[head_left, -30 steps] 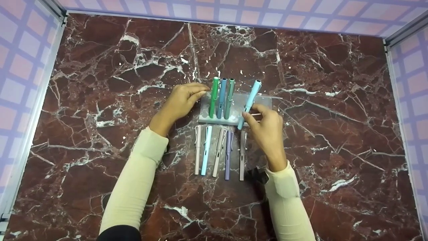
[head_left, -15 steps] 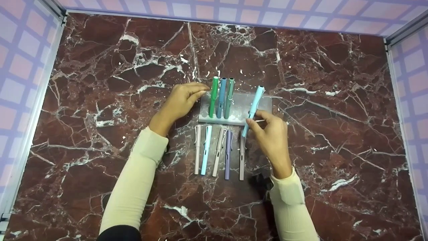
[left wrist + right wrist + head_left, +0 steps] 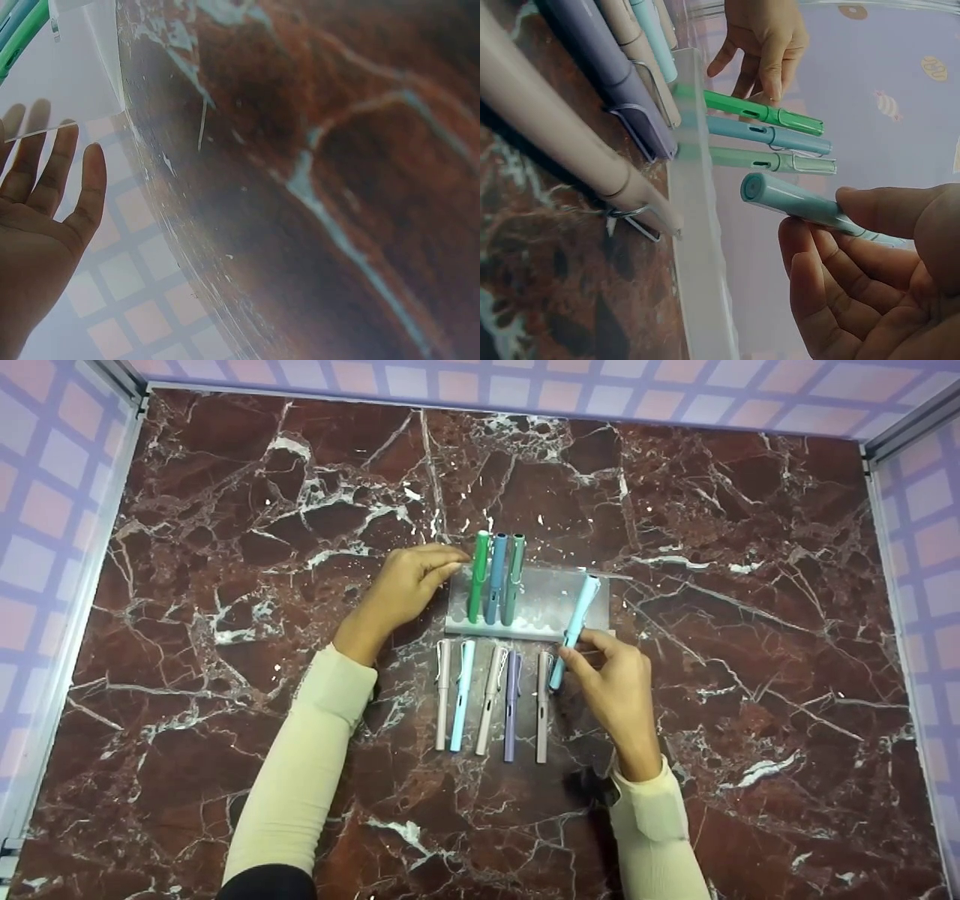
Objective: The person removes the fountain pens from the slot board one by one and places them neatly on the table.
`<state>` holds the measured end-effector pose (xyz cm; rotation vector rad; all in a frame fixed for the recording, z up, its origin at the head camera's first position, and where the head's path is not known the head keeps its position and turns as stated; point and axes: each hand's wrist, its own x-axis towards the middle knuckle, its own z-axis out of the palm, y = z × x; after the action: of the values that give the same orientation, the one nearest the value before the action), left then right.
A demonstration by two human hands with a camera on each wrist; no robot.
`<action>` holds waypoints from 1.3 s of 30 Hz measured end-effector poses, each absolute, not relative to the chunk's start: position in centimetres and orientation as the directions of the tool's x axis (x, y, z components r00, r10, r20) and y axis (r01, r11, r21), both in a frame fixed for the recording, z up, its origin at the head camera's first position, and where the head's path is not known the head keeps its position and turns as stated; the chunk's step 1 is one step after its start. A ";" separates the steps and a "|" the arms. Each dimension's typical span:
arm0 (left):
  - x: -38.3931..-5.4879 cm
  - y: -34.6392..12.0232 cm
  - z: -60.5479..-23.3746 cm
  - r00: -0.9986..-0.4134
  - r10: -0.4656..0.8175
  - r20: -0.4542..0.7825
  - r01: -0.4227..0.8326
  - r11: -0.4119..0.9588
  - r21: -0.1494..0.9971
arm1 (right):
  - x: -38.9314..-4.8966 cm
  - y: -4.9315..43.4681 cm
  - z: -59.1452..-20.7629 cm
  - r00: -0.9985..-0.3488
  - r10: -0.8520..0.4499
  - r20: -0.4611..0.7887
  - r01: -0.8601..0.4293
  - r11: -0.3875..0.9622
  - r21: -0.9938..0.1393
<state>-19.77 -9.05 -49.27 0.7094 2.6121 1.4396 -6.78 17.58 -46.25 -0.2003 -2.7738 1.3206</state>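
Note:
My right hand [image 3: 619, 682] pinches a light blue pen [image 3: 579, 615] between thumb and fingers. The pen leans to the right, its lower end close beside the brown pen [image 3: 542, 709] on the table. In the right wrist view the held pen's round end [image 3: 754, 187] points toward the white notched ledge. My left hand [image 3: 420, 581] holds the left edge of a clear pen stand [image 3: 551, 596] with its fingertips. Upright on the stand's left part are a green pen [image 3: 478, 581], a blue pen [image 3: 496, 581] and a grey-green pen [image 3: 514, 581].
In front of the stand lie a pinkish-beige pen [image 3: 442, 697], another light blue pen [image 3: 462, 697], a beige pen [image 3: 490, 705] and a purple pen [image 3: 511, 709]. The red-brown marbled table [image 3: 300, 547] has checked panels [image 3: 675, 390] around it.
My right hand has moved from the stand's front toward me and slightly right, carrying the light blue pen lower. My left hand stays at the stand's edge.

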 end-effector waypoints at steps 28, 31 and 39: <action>-19.7 -9.0 -49.1 -0.896 0.429 0.112 0.326 0.465 0.823 | -3.5 18.8 -48.5 -0.987 0.139 -0.078 0.150 0.639 -0.754; -19.7 -8.9 -49.0 -0.899 0.427 0.094 0.308 0.467 0.829 | -3.3 18.8 -48.7 -0.987 0.140 -0.084 0.155 0.641 -0.752; -19.7 -9.0 -49.1 -0.897 0.429 0.107 0.321 0.464 0.826 | -2.8 18.9 -49.0 -0.979 0.144 -0.143 0.202 0.644 -0.738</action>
<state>-19.72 -8.98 -49.09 0.6657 2.5871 1.4209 -2.77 18.92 -49.04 -0.3067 -2.9119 1.3217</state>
